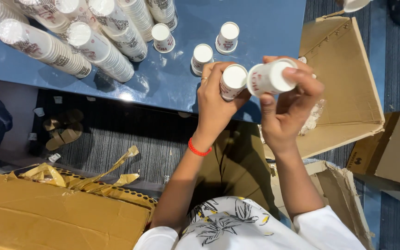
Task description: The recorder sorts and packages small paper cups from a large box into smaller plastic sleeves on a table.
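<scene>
Head view, looking down. The left hand [216, 99] has its fingers [211, 74] closed round a white paper cup [233, 81], base turned up toward the camera. The right hand [288, 104] has its fingers [302, 76] wrapped over a second white cup [269, 77], lying on its side with the base facing left; the two cups sit just beside each other, rims hidden in the palms. Both hands are over the near edge of the blue surface [255, 28], which ends just below the left wrist, where a red band [197, 150] circles it.

Beyond the left fingers, three loose cups [202, 58] stand upside down on the surface, near but not touching the held cup. Farther left of them lie long wrapped stacks of cups [98, 46], tilted, reaching the far-left edge. Open blue surface remains beyond the right fingers.

To the right of the right fingers an opened cardboard box [348, 83] leans close, its flap just behind the hand. A flattened carton [47, 213] with gold tape lies well below the left hand, on the floor [116, 134].
</scene>
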